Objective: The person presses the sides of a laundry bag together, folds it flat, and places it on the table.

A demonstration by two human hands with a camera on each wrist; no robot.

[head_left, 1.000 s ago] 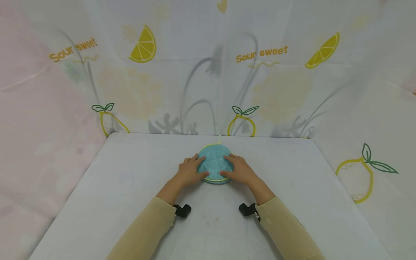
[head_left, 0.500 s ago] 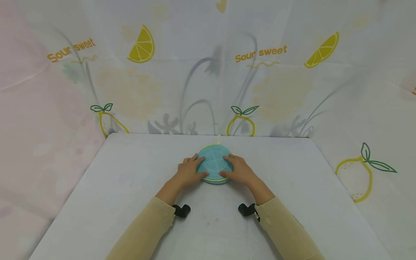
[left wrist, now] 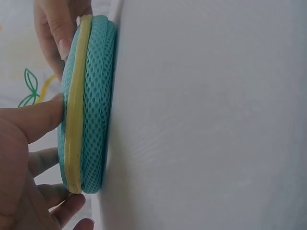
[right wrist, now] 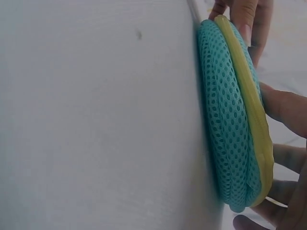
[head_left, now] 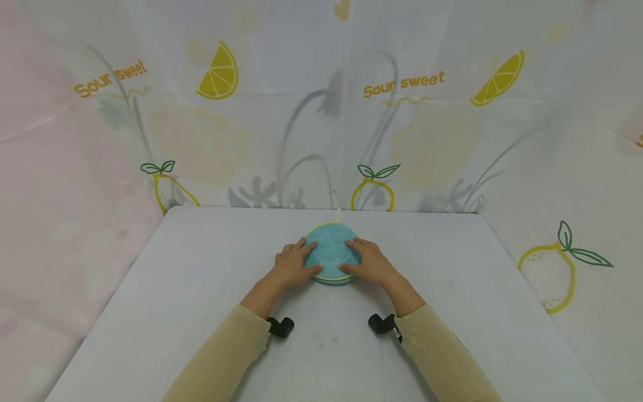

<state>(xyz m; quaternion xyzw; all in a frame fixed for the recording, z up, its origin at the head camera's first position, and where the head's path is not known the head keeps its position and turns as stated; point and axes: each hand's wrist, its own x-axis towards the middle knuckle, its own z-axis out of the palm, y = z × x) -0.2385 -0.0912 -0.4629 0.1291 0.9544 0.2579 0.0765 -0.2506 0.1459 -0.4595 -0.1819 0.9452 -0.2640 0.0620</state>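
A round teal mesh pouch (head_left: 332, 252) with yellow trim lies flat on the white table, towards its far edge. In the left wrist view the mesh pouch (left wrist: 96, 105) shows a thick, layered side wall below a yellow band. My left hand (head_left: 293, 264) holds the pouch by its left side, thumb at the near rim and fingers spread along the edge. Mirroring it, my right hand (head_left: 374, 263) holds the right side, with the thumb (right wrist: 285, 106) on the upper face. The underside of the pouch is hidden against the table.
The white table (head_left: 201, 290) reaches back to a hanging cloth (head_left: 321, 134) printed with lemons. A pale loop (head_left: 339, 215) sticks out behind the pouch. Black wrist devices (head_left: 281, 327) are worn at both cuffs.
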